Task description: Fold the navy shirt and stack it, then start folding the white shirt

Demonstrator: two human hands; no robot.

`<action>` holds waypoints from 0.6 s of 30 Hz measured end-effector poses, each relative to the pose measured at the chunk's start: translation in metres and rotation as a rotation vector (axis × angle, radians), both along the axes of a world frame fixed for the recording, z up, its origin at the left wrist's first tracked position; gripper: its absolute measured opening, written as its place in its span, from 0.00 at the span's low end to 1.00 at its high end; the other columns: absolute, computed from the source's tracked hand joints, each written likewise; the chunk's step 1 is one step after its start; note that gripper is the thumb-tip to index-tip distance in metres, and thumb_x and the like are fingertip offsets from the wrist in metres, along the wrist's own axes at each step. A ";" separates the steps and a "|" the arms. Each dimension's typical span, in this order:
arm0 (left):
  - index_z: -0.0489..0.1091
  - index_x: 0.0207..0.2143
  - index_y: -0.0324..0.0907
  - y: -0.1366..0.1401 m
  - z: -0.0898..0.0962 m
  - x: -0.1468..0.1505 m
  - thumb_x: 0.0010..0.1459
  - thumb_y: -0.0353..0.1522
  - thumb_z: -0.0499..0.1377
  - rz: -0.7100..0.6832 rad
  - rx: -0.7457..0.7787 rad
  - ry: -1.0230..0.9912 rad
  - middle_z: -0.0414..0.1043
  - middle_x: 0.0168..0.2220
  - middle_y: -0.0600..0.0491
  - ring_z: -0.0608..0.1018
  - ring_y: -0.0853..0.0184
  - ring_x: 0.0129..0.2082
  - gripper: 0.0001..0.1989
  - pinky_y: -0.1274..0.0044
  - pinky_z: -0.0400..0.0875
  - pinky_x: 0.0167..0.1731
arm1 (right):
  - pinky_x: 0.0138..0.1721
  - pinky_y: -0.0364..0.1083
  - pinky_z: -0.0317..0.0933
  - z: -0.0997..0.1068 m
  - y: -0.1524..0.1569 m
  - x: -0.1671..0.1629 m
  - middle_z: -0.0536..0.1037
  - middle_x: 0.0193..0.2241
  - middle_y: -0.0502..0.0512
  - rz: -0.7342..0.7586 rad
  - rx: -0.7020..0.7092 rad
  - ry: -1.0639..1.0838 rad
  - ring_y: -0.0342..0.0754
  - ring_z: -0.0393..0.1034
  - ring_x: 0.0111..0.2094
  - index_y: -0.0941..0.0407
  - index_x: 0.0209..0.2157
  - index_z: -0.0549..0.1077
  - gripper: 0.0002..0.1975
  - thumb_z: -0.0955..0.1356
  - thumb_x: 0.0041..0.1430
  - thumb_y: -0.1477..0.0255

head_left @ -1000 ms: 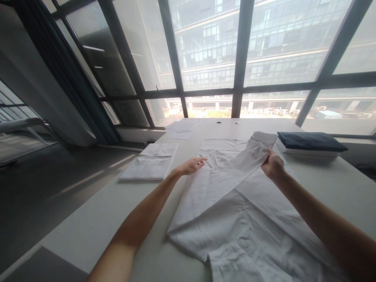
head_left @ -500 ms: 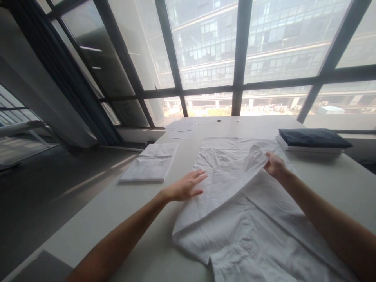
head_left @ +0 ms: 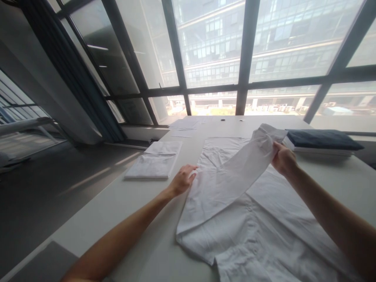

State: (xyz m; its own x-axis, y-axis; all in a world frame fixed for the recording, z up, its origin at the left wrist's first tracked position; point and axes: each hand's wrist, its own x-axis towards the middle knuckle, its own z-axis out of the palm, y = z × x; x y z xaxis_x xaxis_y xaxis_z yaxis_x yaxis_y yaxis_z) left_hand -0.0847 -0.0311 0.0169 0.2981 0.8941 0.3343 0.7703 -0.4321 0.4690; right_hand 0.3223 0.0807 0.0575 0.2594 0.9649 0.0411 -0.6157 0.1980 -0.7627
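A white shirt [head_left: 232,231] is spread over the table in front of me, with its buttoned strip running down the middle and its near end cut off by the picture. One long sleeve [head_left: 235,176] lies slantwise across it. My right hand [head_left: 284,158] is closed on the sleeve near its cuff end and lifts it off the table, beside the dark folded cloth. At the shirt's left edge rests my left hand [head_left: 182,180], thumb and fingers apart, fingertips touching the fabric.
A folded white garment [head_left: 154,160] lies left of the shirt. On the right, a dark blue folded cloth [head_left: 323,139] tops a white stack. Paper sheets [head_left: 183,124] lie at the table's far left. Windows [head_left: 211,47] rise behind the white table [head_left: 141,219].
My right hand has raised the sleeve end and swung it away from me, toward the dark stack. My left hand has drawn back slightly to the shirt's left edge. The view has shifted a little.
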 end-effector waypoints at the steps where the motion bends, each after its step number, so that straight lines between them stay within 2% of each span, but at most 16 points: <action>1: 0.73 0.56 0.41 0.010 -0.006 -0.003 0.68 0.32 0.54 0.049 -0.019 -0.012 0.78 0.49 0.45 0.78 0.57 0.51 0.18 0.63 0.71 0.58 | 0.43 0.47 0.76 0.001 0.000 0.003 0.84 0.35 0.58 -0.007 -0.001 0.007 0.51 0.80 0.40 0.59 0.41 0.77 0.10 0.64 0.64 0.81; 3: 0.75 0.52 0.40 0.023 -0.017 -0.007 0.66 0.31 0.55 0.048 -0.050 0.009 0.78 0.43 0.46 0.79 0.58 0.46 0.15 0.65 0.72 0.54 | 0.41 0.47 0.78 0.000 0.002 0.010 0.84 0.34 0.56 -0.042 -0.017 0.029 0.50 0.80 0.37 0.58 0.40 0.77 0.09 0.66 0.62 0.82; 6: 0.76 0.51 0.41 0.029 -0.027 -0.010 0.66 0.30 0.56 -0.002 -0.036 0.038 0.78 0.42 0.48 0.79 0.60 0.43 0.14 0.68 0.72 0.53 | 0.36 0.43 0.78 -0.001 0.004 0.020 0.82 0.30 0.53 -0.145 -0.081 0.077 0.46 0.79 0.32 0.58 0.37 0.75 0.10 0.65 0.60 0.85; 10: 0.76 0.49 0.40 0.026 -0.024 -0.010 0.65 0.29 0.56 0.021 -0.023 0.022 0.77 0.40 0.48 0.79 0.60 0.42 0.12 0.68 0.73 0.50 | 0.30 0.38 0.75 0.000 0.004 0.028 0.79 0.26 0.50 -0.287 -0.180 0.108 0.41 0.76 0.27 0.59 0.31 0.71 0.11 0.64 0.58 0.88; 12: 0.76 0.49 0.40 0.021 -0.016 -0.006 0.66 0.28 0.57 0.022 0.039 0.037 0.77 0.43 0.46 0.79 0.58 0.45 0.12 0.66 0.73 0.53 | 0.29 0.37 0.74 -0.003 0.006 0.031 0.78 0.26 0.49 -0.301 -0.207 0.073 0.40 0.76 0.27 0.58 0.31 0.69 0.11 0.64 0.58 0.88; 14: 0.75 0.52 0.41 0.011 -0.005 -0.001 0.67 0.27 0.55 -0.033 0.098 0.062 0.76 0.49 0.45 0.78 0.58 0.51 0.14 0.65 0.71 0.56 | 0.29 0.38 0.74 -0.010 0.010 0.034 0.78 0.27 0.49 -0.263 -0.233 -0.002 0.41 0.76 0.27 0.56 0.32 0.69 0.11 0.65 0.57 0.87; 18: 0.69 0.63 0.45 -0.021 0.007 0.007 0.72 0.31 0.53 -0.309 0.020 0.213 0.69 0.63 0.45 0.69 0.57 0.65 0.20 0.64 0.63 0.65 | 0.28 0.47 0.77 -0.032 0.023 0.044 0.79 0.28 0.55 -0.154 -0.266 -0.132 0.48 0.76 0.26 0.54 0.33 0.71 0.08 0.68 0.56 0.82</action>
State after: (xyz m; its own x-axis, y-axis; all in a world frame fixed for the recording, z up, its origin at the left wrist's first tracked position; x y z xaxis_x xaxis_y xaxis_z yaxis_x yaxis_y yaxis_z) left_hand -0.0778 -0.0526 0.0236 0.6177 0.7448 0.2524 0.6814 -0.6672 0.3010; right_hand 0.3659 0.1039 0.0259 0.4119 0.8964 -0.1637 -0.4865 0.0645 -0.8713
